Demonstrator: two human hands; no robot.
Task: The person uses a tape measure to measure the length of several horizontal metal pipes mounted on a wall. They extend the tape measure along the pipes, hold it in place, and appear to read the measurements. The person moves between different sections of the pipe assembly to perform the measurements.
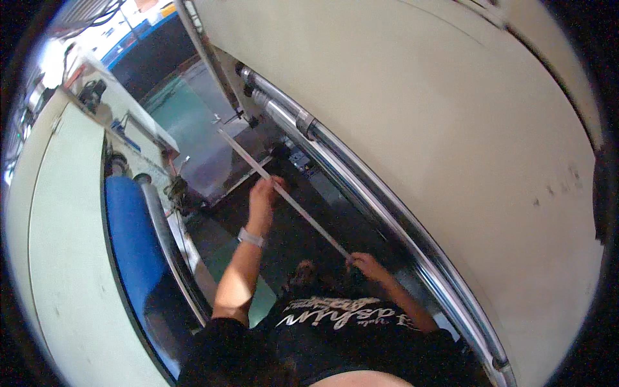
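A long, thin, pale strip (pixel 311 220), straight and ruler-like, slants across the middle of the view from upper left to lower right. Partway along it my left hand (pixel 262 193) is closed round it, and a light-coloured band sits on that wrist. My right hand (pixel 369 266) grips the strip's lower right end, close to my body. Beyond my left hand the far end sticks out over the greyish floor. Whether it is a rigid rod or a flat measuring strip, I cannot tell.
Shiny metal rollers (pixel 361 171) run along a large cream machine panel (pixel 438 97) on my right. At my left stand a blue roller (pixel 134 238) and a pale cabinet side (pixel 64 226). Cables (pixel 180 193) hang near the dark gap ahead.
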